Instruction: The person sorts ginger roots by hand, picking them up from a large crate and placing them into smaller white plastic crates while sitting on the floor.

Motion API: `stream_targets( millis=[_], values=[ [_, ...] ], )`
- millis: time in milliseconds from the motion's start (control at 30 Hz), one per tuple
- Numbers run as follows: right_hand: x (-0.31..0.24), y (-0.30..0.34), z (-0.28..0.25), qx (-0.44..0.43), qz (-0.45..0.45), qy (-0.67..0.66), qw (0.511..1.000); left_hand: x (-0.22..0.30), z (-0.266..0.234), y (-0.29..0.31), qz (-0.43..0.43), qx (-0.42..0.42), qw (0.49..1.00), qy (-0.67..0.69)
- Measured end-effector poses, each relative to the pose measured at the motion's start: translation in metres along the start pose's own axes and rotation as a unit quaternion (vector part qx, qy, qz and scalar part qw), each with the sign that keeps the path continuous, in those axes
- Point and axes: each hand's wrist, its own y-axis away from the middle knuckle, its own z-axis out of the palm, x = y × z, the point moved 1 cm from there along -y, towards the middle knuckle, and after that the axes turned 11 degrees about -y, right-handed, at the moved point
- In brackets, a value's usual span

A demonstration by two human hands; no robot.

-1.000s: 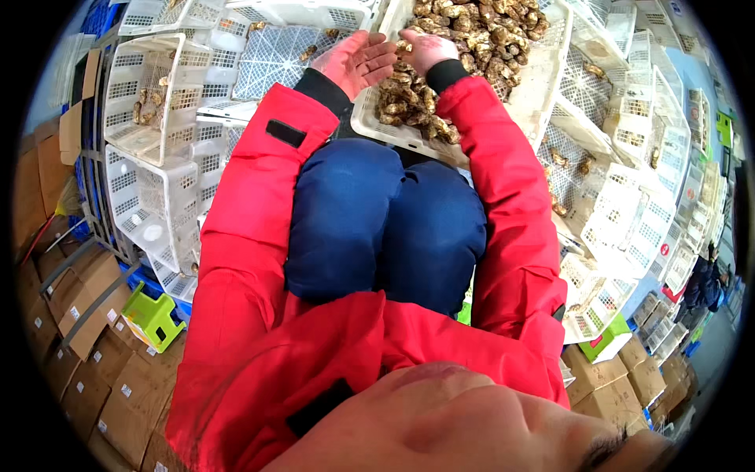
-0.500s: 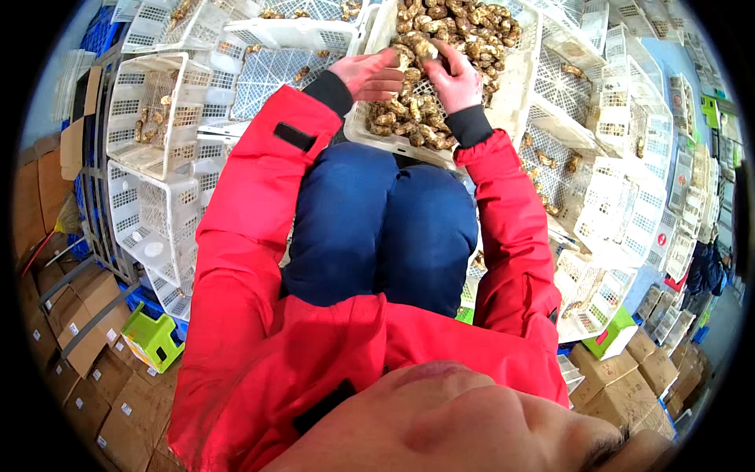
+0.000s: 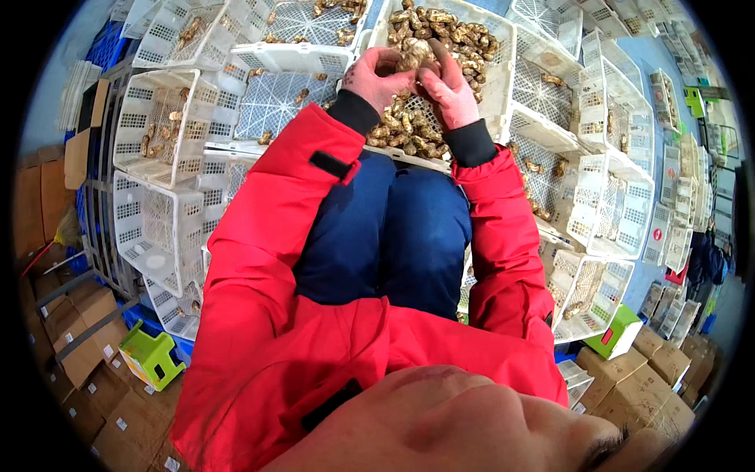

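Observation:
A pale, knobbly mushroom (image 3: pixel 414 55), larger than those around it, is held between my two hands above a white plastic crate (image 3: pixel 503 75). My left hand (image 3: pixel 376 77) is curled with its fingers and thumb closed against the mushroom's left side and underside. My right hand (image 3: pixel 452 93) grips it from the right, the fingertips dark. Beneath and beyond the hands, many brown-and-white mushrooms (image 3: pixel 464 43) fill much of the crate. A patch of its lattice floor shows between the heaps. The crate stands just past my knees.
A white crate (image 3: pixel 287 102) on the left holds a few scattered mushrooms, as does another crate (image 3: pixel 543 177) on the right. More crates tilt outward on both sides. A green stool (image 3: pixel 151 355) stands at lower left near cardboard boxes (image 3: pixel 130 417).
My hands have drawn together and slightly nearer to me around the pale mushroom. My left hand has moved right and now touches it. The whole view has shifted slightly.

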Motion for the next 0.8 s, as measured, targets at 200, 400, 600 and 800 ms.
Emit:
stream_targets(
  millis=[200, 400, 600, 800],
  values=[
    [0.009, -0.005, -0.013, -0.017, 0.018, -0.206, 0.978, 0.014, 0.006, 0.010, 0.093, -0.004, 0.993, -0.078],
    [0.006, -0.002, -0.010, -0.029, -0.030, -0.190, 0.981, -0.012, 0.000, 0.006, 0.010, -0.030, 0.999, 0.042],
    [0.006, -0.002, -0.023, -0.013, -0.012, -0.100, 0.995, -0.017, 0.002, 0.004, -0.093, -0.098, 0.989, 0.055],
    [0.006, 0.001, -0.013, 0.023, -0.043, -0.111, 0.993, -0.008, 0.003, 0.010, -0.160, -0.138, 0.970, 0.118]
  ],
)
